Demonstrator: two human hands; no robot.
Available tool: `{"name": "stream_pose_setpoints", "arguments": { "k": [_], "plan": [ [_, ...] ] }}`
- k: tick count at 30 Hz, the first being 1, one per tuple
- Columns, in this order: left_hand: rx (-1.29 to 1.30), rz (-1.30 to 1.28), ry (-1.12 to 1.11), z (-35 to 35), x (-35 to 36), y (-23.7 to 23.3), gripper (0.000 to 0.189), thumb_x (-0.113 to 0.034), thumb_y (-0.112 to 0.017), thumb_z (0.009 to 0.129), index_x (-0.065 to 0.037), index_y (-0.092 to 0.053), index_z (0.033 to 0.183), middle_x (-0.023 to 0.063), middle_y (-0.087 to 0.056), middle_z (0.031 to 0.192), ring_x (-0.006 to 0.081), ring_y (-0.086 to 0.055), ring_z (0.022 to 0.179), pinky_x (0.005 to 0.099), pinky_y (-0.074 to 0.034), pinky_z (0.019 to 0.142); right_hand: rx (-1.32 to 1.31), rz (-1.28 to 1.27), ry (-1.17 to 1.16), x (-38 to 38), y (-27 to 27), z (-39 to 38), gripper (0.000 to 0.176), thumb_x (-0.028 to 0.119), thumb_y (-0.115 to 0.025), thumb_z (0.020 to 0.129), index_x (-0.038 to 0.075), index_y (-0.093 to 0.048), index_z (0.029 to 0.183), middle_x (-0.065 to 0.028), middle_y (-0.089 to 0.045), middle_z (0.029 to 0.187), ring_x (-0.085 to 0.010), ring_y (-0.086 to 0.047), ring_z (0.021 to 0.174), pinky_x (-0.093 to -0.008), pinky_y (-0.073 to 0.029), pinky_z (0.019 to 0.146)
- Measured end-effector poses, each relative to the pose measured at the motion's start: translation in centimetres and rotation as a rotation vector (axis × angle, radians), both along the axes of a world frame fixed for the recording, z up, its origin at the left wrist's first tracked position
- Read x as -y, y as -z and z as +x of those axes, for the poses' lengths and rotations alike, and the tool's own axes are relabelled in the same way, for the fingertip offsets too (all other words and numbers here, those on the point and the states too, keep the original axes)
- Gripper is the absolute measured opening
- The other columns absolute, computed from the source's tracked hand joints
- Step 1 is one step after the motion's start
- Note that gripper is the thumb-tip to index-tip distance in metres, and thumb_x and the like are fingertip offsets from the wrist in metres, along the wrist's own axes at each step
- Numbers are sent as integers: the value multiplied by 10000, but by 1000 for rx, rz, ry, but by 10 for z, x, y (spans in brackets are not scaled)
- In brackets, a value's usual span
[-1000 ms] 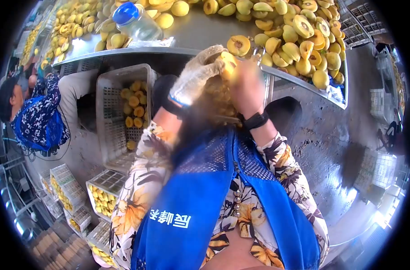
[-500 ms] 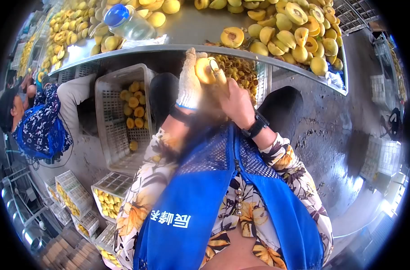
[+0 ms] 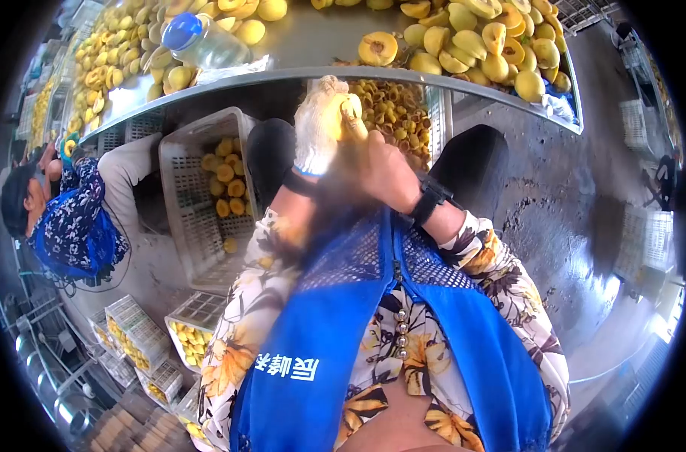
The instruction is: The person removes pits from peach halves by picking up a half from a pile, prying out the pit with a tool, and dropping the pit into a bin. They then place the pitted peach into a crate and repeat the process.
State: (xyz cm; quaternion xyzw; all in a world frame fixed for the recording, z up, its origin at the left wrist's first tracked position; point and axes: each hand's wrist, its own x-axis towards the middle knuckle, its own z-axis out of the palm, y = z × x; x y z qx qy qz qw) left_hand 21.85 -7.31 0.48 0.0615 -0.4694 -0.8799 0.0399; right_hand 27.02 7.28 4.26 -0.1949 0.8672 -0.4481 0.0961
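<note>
Sitting just under the table edge (image 3: 475,86), left hand (image 3: 317,134) grips fruit (image 3: 346,113).

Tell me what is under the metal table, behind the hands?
A crate full of small yellow fruit pieces. The left hand, right hand and the held fruit cover its left part.

Both forearms rise close together in front of the chest with elbows bent, the gloved left hand (image 3: 317,134) uppermost with its fingers curled shut, and the bare right hand (image 3: 384,173) just below and touching it, its grip likewise closed, somewhat blurred.
</note>
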Motion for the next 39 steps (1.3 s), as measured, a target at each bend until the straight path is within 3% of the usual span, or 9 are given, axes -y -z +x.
{"name": "stream_pose_setpoints", "arguments": {
  "k": [3, 5, 8, 10, 14, 21, 33, 35, 39],
  "plan": [
    [55, 164, 230, 7, 6, -23, 243, -250, -507, 899, -10, -539, 910, 138, -588, 774, 214, -554, 637, 292, -457, 610, 106, 94, -20, -1, -13, 2, 147, 75, -497, 782, -34, -437, 861, -238, -541, 678, -405, -548, 633, -456, -428, 546],
    [-154, -291, 374, -2, 19, -10, 294, -290, -520, 891, 2, -552, 900, 129, -591, 774, 214, -564, 659, 292, -463, 631, 88, 118, -97, -3, -5, 0, 155, 79, -506, 781, -44, -438, 845, -242, -499, 694, -389, -523, 593, -463, -404, 477],
    [4, -362, 565, -6, 33, -10, 444, -409, -516, 882, 30, -579, 895, 107, -607, 831, 201, -586, 775, 303, -476, 716, 57, 121, -169, -7, 16, -4, 188, 114, -504, 773, -48, -476, 865, -253, -561, 694, -399, -575, 646, -439, -455, 575],
    [422, 56, 589, -16, 30, -20, 481, -440, -486, 892, 30, -586, 920, 97, -614, 876, 188, -585, 822, 308, -477, 751, 195, 26, -78, -5, 12, -4, 209, 121, -509, 769, -51, -484, 885, -227, -568, 662, -350, -584, 585, -414, -461, 542],
    [109, -134, 84, 11, -8, -44, 499, -487, -428, 904, -9, -571, 932, 79, -604, 866, 168, -576, 822, 273, -470, 709, 587, -258, 121, -2, -27, -7, 189, 124, -513, 789, -41, -484, 876, -97, -520, 554, -167, -496, 396, -312, -390, 371],
    [323, 199, 188, 11, -9, -25, 341, -412, -514, 882, -72, -544, 868, 87, -569, 724, 202, -563, 588, 298, -473, 509, 761, -219, 7, 1, -36, -4, 186, 90, -492, 798, -35, -463, 932, -59, -480, 542, -128, -437, 374, -271, -355, 335],
    [314, 189, 237, 7, -14, -21, 273, -321, -539, 877, -53, -561, 925, 103, -606, 754, 210, -579, 603, 293, -474, 536, 1016, -373, 75, 2, -37, -2, 161, 40, -486, 785, -17, -419, 919, -48, -443, 587, -115, -426, 422, -265, -358, 338],
    [284, -304, 86, 8, -21, -48, 261, -297, -552, 871, -42, -596, 902, 100, -621, 799, 194, -589, 636, 284, -471, 550, 1006, -344, 67, 2, -41, -4, 145, 45, -486, 778, -14, -423, 894, -47, -449, 576, -117, -421, 409, -256, -346, 338],
    [263, -379, 17, 3, -21, -42, 223, -248, -565, 867, -38, -628, 906, 76, -629, 881, 171, -599, 718, 264, -473, 577, 1025, -442, 79, 2, -38, -2, 114, 49, -486, 769, -7, -433, 853, -39, -451, 542, -115, -395, 369, -237, -324, 338]
  ]
}}
